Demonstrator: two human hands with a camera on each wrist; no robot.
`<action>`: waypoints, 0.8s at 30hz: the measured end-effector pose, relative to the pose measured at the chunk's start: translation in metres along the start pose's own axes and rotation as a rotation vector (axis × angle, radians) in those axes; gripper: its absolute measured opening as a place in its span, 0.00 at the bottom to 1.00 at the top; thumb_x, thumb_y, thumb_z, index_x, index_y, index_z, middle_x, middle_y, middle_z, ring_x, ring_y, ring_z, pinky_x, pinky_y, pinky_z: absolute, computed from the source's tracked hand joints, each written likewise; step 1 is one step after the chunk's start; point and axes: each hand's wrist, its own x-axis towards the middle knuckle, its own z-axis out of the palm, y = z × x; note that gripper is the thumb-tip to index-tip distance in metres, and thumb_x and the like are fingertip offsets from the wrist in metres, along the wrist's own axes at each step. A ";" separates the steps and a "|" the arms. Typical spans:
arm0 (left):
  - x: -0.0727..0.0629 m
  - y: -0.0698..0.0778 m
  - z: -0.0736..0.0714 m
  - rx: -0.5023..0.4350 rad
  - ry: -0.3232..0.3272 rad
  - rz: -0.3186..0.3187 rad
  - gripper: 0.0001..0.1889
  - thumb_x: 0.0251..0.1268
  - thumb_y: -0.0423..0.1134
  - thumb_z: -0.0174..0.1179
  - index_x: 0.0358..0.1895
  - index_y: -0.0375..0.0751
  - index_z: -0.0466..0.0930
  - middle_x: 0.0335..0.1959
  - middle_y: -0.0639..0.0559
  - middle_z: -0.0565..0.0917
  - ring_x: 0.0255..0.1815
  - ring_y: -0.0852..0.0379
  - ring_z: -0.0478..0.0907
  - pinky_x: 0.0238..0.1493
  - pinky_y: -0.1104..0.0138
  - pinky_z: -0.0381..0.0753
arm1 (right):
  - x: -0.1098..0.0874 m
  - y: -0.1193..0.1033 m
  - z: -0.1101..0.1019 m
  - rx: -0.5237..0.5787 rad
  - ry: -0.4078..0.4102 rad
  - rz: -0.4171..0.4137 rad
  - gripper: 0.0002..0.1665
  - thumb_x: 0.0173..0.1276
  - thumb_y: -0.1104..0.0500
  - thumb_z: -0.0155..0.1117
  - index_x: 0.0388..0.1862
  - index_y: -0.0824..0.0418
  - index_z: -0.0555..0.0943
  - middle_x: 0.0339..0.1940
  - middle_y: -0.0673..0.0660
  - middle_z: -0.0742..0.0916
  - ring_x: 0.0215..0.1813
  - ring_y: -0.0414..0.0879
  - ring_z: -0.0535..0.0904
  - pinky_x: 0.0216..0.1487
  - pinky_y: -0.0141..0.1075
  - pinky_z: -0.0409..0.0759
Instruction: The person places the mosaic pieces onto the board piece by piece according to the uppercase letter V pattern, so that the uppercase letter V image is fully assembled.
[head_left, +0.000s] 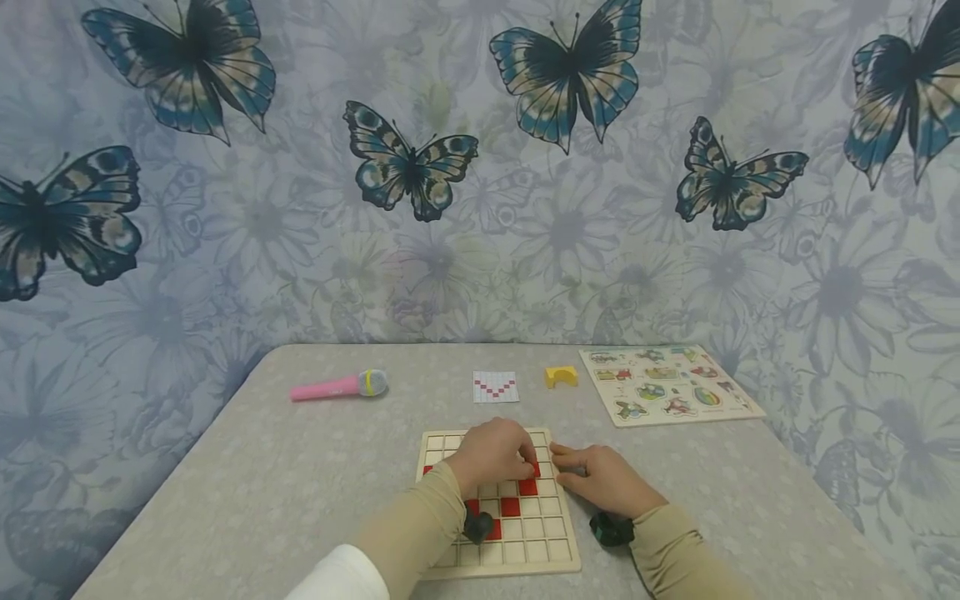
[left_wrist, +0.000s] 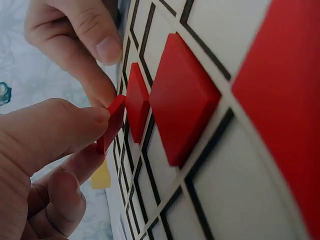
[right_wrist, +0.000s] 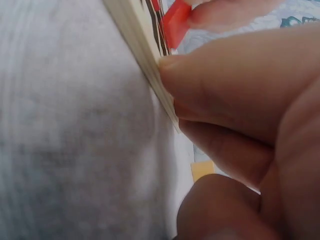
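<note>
A wooden grid board (head_left: 536,552) lies in front of me, with several red square tiles (head_left: 511,507) in its cells in a slanting line. My left hand (head_left: 491,454) is over the board's upper part and pinches another red tile (left_wrist: 114,122) between thumb and fingers. That tile is tilted, close to the board; whether it touches a cell, I cannot tell. My right hand (head_left: 607,482) rests at the board's right edge, its extended fingers and thumb touching the rim (right_wrist: 150,75). The left forearm hides part of the board's left side.
Behind the board lies a small card (head_left: 496,387) with a V of red squares. A yellow arch block (head_left: 561,377) is right of it, then a picture puzzle board (head_left: 667,387). A pink toy microphone (head_left: 337,387) lies at the left. A butterfly-patterned wall (head_left: 450,275) backs the table.
</note>
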 end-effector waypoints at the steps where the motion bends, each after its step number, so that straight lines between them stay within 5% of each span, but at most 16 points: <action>1: 0.001 0.001 0.001 -0.001 -0.006 -0.004 0.04 0.62 0.42 0.72 0.32 0.60 0.91 0.33 0.72 0.86 0.30 0.69 0.75 0.30 0.70 0.76 | 0.000 -0.001 0.000 -0.004 0.000 -0.001 0.23 0.74 0.55 0.67 0.64 0.62 0.83 0.71 0.56 0.80 0.19 0.35 0.64 0.31 0.31 0.67; 6: 0.003 0.003 0.005 0.012 -0.015 0.001 0.04 0.62 0.41 0.72 0.33 0.59 0.91 0.33 0.71 0.86 0.29 0.69 0.75 0.31 0.69 0.76 | -0.001 -0.004 0.001 -0.023 -0.004 0.000 0.22 0.74 0.54 0.67 0.63 0.62 0.83 0.71 0.56 0.80 0.27 0.42 0.78 0.36 0.31 0.72; 10: 0.006 0.004 0.007 0.026 -0.016 0.020 0.04 0.63 0.40 0.71 0.34 0.58 0.92 0.34 0.69 0.87 0.30 0.70 0.76 0.32 0.70 0.77 | -0.001 -0.004 0.000 -0.039 0.005 -0.017 0.22 0.74 0.54 0.66 0.63 0.60 0.84 0.70 0.55 0.81 0.52 0.52 0.87 0.45 0.31 0.77; 15: 0.009 0.007 0.008 0.014 -0.027 0.028 0.05 0.62 0.39 0.70 0.35 0.57 0.92 0.35 0.67 0.88 0.31 0.71 0.77 0.33 0.70 0.77 | -0.001 -0.004 0.000 -0.001 -0.009 -0.015 0.22 0.75 0.54 0.66 0.64 0.60 0.83 0.71 0.57 0.80 0.26 0.42 0.80 0.34 0.30 0.74; 19: 0.009 0.008 0.009 0.019 -0.037 0.026 0.06 0.61 0.38 0.70 0.35 0.58 0.92 0.34 0.68 0.88 0.31 0.71 0.77 0.33 0.70 0.78 | 0.000 -0.003 0.002 0.001 -0.015 -0.011 0.22 0.75 0.54 0.66 0.65 0.58 0.83 0.72 0.56 0.80 0.24 0.33 0.73 0.32 0.31 0.71; 24: 0.007 0.008 0.009 0.011 -0.037 0.005 0.06 0.61 0.38 0.71 0.35 0.58 0.92 0.33 0.68 0.88 0.31 0.71 0.77 0.34 0.70 0.78 | 0.001 -0.004 0.004 0.003 -0.017 -0.008 0.22 0.75 0.54 0.65 0.65 0.59 0.82 0.72 0.57 0.79 0.20 0.36 0.70 0.30 0.32 0.70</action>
